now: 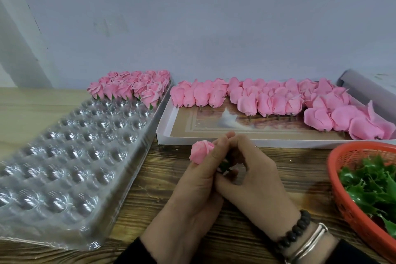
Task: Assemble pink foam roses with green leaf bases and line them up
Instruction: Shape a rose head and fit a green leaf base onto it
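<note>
My left hand (197,186) grips a pink foam rose (200,151) low over the wooden table, its bloom pointing left. Pressed against it, my right hand (255,176) pinches a green leaf base (224,166) at the rose's underside; most of the leaf is hidden between the fingers. Several finished roses with green bases (132,87) stand in rows at the far end of a clear plastic cavity tray (64,156). Bare pink roses (267,98) lie in a shallow white cardboard tray (164,128) behind my hands.
A red plastic basket (340,180) full of green leaf bases (372,182) sits at the right edge. A grey wall rises behind the table. A grey roll (364,85) lies at the far right behind the cardboard tray.
</note>
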